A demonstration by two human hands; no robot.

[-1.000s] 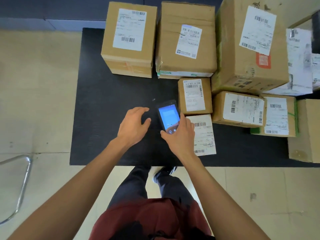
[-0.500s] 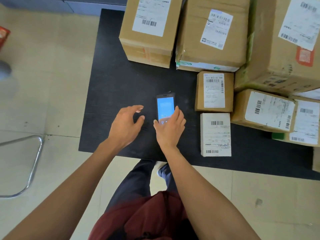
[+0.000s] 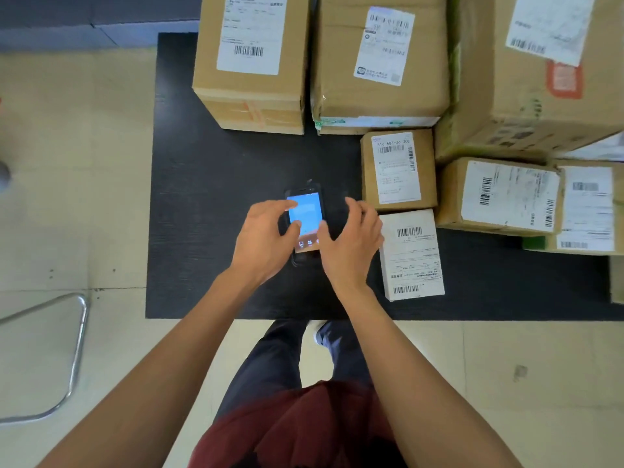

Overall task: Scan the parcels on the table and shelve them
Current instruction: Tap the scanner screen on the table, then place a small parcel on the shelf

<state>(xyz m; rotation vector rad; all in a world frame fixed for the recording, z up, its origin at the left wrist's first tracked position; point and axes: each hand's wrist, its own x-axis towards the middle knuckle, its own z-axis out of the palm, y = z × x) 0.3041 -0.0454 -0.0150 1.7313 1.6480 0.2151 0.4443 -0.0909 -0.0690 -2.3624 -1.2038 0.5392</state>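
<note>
**Both hands at the scanner**

Left hand (image 3: pixel 263 244) curls its fingers round the handheld scanner (image 3: pixel 305 221) on the black table (image 3: pixel 209 197). Right hand (image 3: pixel 353 246) touches its right edge, fingers loosely spread. Labelled parcels sit beside; the nearest is a white parcel (image 3: pixel 410 255).

The lower half of the handheld scanner (image 3: pixel 305 219) is lying hidden beneath the left hand (image 3: pixel 263 244) and right hand (image 3: pixel 351 246). Three large boxes are running off the top edge, the biggest box (image 3: pixel 540 96) also off the right. Label print on the white parcel (image 3: pixel 410 255) is too small to read.
</note>
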